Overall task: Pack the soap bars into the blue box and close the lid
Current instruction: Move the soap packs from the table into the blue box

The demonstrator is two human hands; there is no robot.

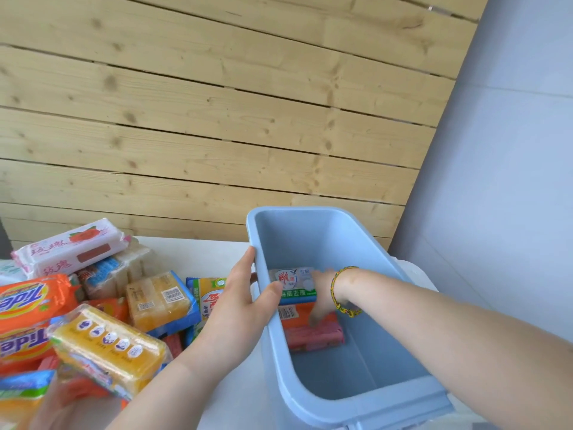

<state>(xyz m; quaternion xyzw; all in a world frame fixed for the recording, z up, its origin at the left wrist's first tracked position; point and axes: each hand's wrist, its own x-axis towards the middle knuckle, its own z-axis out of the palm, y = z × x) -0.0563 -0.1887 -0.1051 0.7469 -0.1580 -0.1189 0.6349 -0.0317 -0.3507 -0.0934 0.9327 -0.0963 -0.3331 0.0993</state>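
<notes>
The blue box (pixel 366 395) stands open on the table at the right. My left hand (pixel 238 302) grips its left rim, thumb inside the wall. My right hand (pixel 324 293) reaches down inside, fingers resting on soap bars at the bottom. Under it lie a white and green wrapped bar (pixel 294 285), an orange bar (pixel 294 316) and a pink bar (pixel 319 336). Whether the right hand grips one of them is hidden. A pile of wrapped soap bars (pixel 93 305) lies to the left of the box. No lid is in view.
A wooden plank wall (pixel 217 119) rises right behind the white table (pixel 192 256). A grey wall (pixel 511 181) closes the right side. The near half of the box floor (pixel 356 377) is bare. A bracelet (pixel 338 293) circles my right wrist.
</notes>
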